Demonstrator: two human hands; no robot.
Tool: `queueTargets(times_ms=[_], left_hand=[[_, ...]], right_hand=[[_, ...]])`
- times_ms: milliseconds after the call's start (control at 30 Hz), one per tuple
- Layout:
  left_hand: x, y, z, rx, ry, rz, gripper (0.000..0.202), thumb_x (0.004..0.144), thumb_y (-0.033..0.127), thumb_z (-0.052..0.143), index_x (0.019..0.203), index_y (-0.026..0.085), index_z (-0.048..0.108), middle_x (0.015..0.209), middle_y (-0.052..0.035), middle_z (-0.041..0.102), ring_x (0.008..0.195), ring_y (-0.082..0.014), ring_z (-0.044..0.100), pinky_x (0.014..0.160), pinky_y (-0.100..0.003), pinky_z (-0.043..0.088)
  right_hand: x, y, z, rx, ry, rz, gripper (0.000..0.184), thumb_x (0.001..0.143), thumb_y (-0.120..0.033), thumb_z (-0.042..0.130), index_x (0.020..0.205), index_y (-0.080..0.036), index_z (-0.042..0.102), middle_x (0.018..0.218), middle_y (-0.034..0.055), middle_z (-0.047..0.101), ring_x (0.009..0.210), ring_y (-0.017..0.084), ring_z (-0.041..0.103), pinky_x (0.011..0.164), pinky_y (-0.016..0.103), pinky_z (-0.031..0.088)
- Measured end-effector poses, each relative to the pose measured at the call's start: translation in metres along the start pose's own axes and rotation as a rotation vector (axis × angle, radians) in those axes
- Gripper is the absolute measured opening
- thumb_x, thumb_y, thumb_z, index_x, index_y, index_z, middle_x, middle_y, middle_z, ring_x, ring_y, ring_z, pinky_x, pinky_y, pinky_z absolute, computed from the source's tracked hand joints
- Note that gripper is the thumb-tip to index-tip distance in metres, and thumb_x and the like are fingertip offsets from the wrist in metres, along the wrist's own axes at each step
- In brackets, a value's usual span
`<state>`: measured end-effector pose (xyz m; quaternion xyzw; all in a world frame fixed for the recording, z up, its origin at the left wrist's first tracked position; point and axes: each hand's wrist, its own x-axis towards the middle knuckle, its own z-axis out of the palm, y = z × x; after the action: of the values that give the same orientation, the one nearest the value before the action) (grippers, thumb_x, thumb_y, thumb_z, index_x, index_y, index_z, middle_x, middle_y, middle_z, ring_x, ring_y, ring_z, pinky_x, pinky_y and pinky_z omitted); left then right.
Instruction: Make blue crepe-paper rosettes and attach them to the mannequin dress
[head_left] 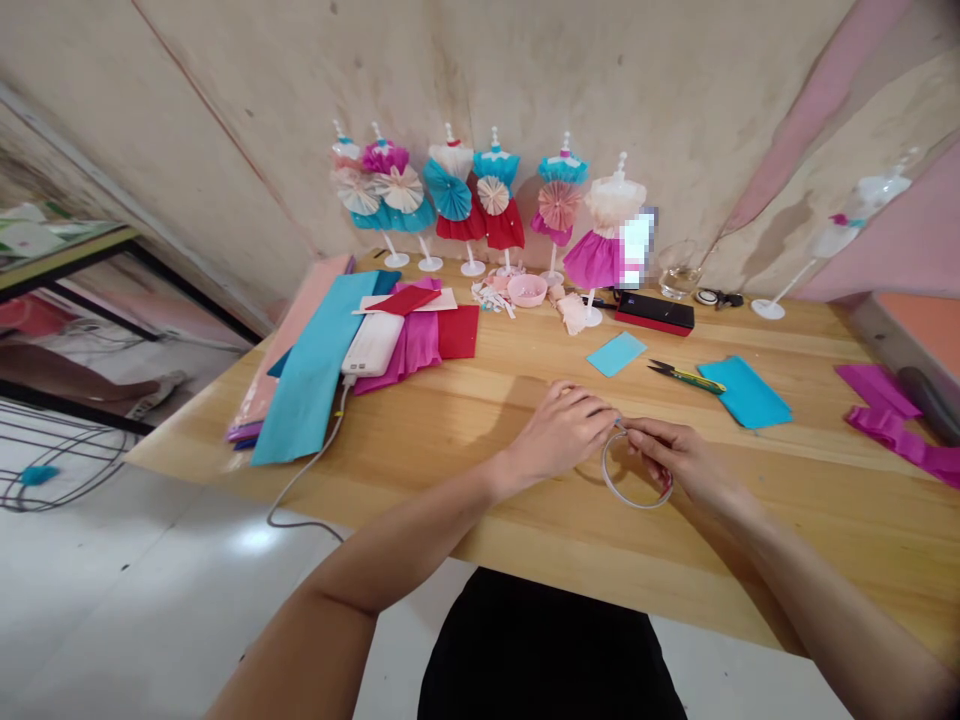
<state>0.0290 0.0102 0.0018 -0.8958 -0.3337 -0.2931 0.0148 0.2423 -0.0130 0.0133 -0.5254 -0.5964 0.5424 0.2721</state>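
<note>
Just above the wooden table (420, 440), my two hands meet in front of me. My right hand (667, 452) pinches a thin whitish ring (637, 505), which hangs below the fingers and looks like a narrow tape roll. Beside its upper edge, the fingers of my left hand (566, 430) are pressed together; a tiny bluish bit shows at their tips, too small to name. Beyond the hands lies a light blue paper rectangle (617, 353). Yellow-and-black thread snips (686, 376) rest partly on folded blue crepe paper (750, 392) to the right.
Several small dress forms (495, 190) in paper dresses stand along the wall. A pink bowl (527, 291) sits among paper scraps. At left, a white power bank (373, 345) with a cable lies on coloured paper sheets (307, 370). Magenta strips (892, 430) lie far right.
</note>
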Motion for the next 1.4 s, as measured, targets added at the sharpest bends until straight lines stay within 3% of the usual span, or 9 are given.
queueTargets(times_ms=[333,533,733,1000,1167,1400], left_hand=[[0.0,-0.005,0.012,-0.137,-0.049,-0.056,0.03,0.1,0.027,0.037,0.104,0.019,0.065,0.096,-0.0038,0.071,0.092,-0.0149,0.064,0.091,-0.034,0.04],[0.0,-0.009,0.009,-0.125,-0.123,0.081,0.031,0.1,0.031,0.037,0.112,0.018,0.063,0.104,-0.0072,0.07,0.102,-0.0175,0.062,0.095,-0.036,0.038],[0.001,-0.01,0.005,-0.057,-0.14,0.135,0.031,0.1,0.032,0.038,0.114,0.017,0.061,0.101,-0.0081,0.07,0.099,-0.0189,0.062,0.094,-0.038,0.038],[-0.002,-0.004,0.005,0.078,-0.129,0.136,0.03,0.1,0.029,0.036,0.104,0.014,0.063,0.095,-0.0079,0.07,0.097,-0.0197,0.062,0.094,-0.039,0.038],[-0.003,-0.004,0.005,0.096,-0.148,0.119,0.024,0.098,0.019,0.039,0.104,0.015,0.062,0.095,-0.0077,0.069,0.096,-0.0194,0.062,0.092,-0.038,0.039],[-0.004,-0.006,0.007,0.072,-0.157,0.094,0.022,0.097,0.021,0.042,0.105,0.015,0.062,0.094,-0.008,0.068,0.094,-0.0203,0.062,0.09,-0.037,0.04]], right_hand=[[0.001,0.006,-0.002,-0.132,-0.019,-0.064,0.049,0.088,-0.056,0.053,0.116,-0.018,0.066,0.068,0.0001,0.054,0.052,0.011,0.044,0.047,0.026,0.035],[0.001,0.003,-0.002,-0.177,-0.054,-0.054,0.045,0.09,-0.055,0.049,0.11,-0.019,0.067,0.058,-0.0027,0.047,0.05,0.011,0.04,0.047,0.026,0.031],[0.001,0.001,0.0,-0.156,-0.062,-0.032,0.05,0.086,-0.055,0.054,0.119,-0.02,0.066,0.055,-0.0023,0.048,0.048,0.012,0.04,0.046,0.025,0.029],[0.0,-0.002,0.002,-0.294,-0.103,-0.063,0.054,0.091,-0.052,0.046,0.128,-0.016,0.061,0.059,-0.0003,0.054,0.052,0.012,0.043,0.049,0.026,0.032],[0.001,-0.004,0.002,-0.329,-0.103,-0.072,0.054,0.093,-0.05,0.044,0.132,-0.015,0.058,0.062,0.0008,0.057,0.052,0.013,0.044,0.051,0.026,0.034],[0.002,0.002,0.0,-0.309,-0.107,-0.083,0.054,0.094,-0.049,0.043,0.132,-0.015,0.057,0.058,-0.001,0.053,0.051,0.012,0.043,0.05,0.025,0.033]])
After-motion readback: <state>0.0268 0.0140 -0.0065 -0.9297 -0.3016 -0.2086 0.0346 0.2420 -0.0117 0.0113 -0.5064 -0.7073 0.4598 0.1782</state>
